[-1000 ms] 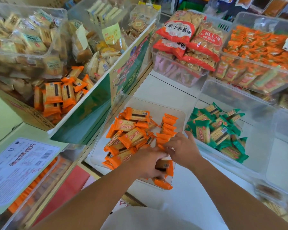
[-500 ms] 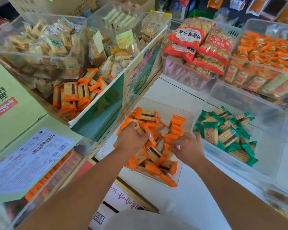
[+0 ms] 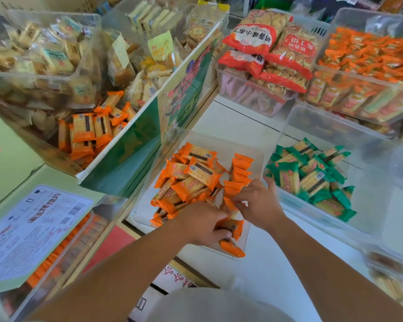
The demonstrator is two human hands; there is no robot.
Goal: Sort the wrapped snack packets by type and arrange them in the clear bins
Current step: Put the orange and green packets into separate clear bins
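Orange snack packets [image 3: 196, 177] are lying in a loose heap in the clear bin [image 3: 223, 145] at the centre of the head view, with a short row [image 3: 240, 173] standing on edge along the bin's three o'clock wall. The left hand [image 3: 203, 225] is working at the six o'clock end of the heap, fingers curled down and gripping one packet by its body. The right hand [image 3: 258, 205], just beside it at two o'clock, is drawing its fingertips together on the edge of a packet at the near end of the standing row; blur is hiding exactly how firm that pinch is. Green packets [image 3: 310, 177] are sitting in the neighbouring bin [image 3: 323, 126] at three o'clock, its wall touching or nearly touching the first. A cardboard carton [image 3: 130, 154] at ten o'clock is holding more orange stock [image 3: 89, 133], and red bags [image 3: 265, 49] are stacked at one o'clock. Risks, as judged: the standing row is looking unsupported on its heap side, so a careless push is likely to topple it; the heap is rising near the six o'clock wall, so packets are liable to spill over that edge; and the right wrist is passing close to the green bin, so a stray sweep is risking mixed types.
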